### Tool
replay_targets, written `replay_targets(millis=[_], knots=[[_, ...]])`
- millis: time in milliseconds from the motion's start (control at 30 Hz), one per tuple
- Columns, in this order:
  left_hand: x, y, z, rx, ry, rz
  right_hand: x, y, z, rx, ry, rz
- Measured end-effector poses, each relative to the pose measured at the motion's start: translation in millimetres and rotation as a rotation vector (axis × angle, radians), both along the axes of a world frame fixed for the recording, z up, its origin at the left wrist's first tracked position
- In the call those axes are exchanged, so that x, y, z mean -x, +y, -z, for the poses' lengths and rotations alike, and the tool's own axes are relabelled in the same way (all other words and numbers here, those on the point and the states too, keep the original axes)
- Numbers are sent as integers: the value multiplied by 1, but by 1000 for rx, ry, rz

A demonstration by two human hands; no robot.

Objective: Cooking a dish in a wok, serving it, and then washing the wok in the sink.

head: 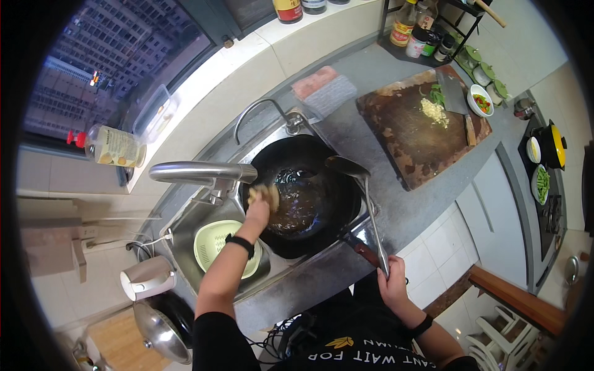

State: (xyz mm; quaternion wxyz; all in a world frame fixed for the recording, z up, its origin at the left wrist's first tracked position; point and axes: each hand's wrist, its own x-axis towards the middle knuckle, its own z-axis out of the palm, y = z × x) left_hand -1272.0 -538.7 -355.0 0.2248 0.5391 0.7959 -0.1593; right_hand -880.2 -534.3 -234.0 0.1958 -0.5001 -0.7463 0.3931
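A large black wok (325, 208) rests over the sink, with brownish water in its bottom. My left hand (259, 211) holds a yellowish scrubber (271, 197) against the wok's left inner wall. Near the counter's front edge, my right hand (393, 283) grips the metal handle of a ladle (369, 199), just beside the wok's reddish-brown handle (365, 254). The ladle's dark bowl lies over the wok's right rim. Above the wok's left side reaches the steel faucet (204, 171). A pale green colander (209, 236) sits in the left basin under my left forearm.
A wooden cutting board (403, 143) with chopped garlic (434, 112) and a cleaver (451, 90) lies right of the sink. Folded cloths (325, 90) lie behind. A white kettle (148, 278) and a wok lid (162, 331) stand at lower left.
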Motion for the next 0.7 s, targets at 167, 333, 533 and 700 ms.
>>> replay_targets(millis=[167,333,533,700], knots=[[4,79,41,-747,-403,-495,8,-1,-2,2,6,-7],[-58,117,36,-939,-715,-298,7,-2,-2,-14,3,-8],[-117,57,8,-569,-983,110,6,-2,-2,-21,-9,-27],[-70,-31,26,-73,-828,485,7,-3,-4,-38,4,-60]])
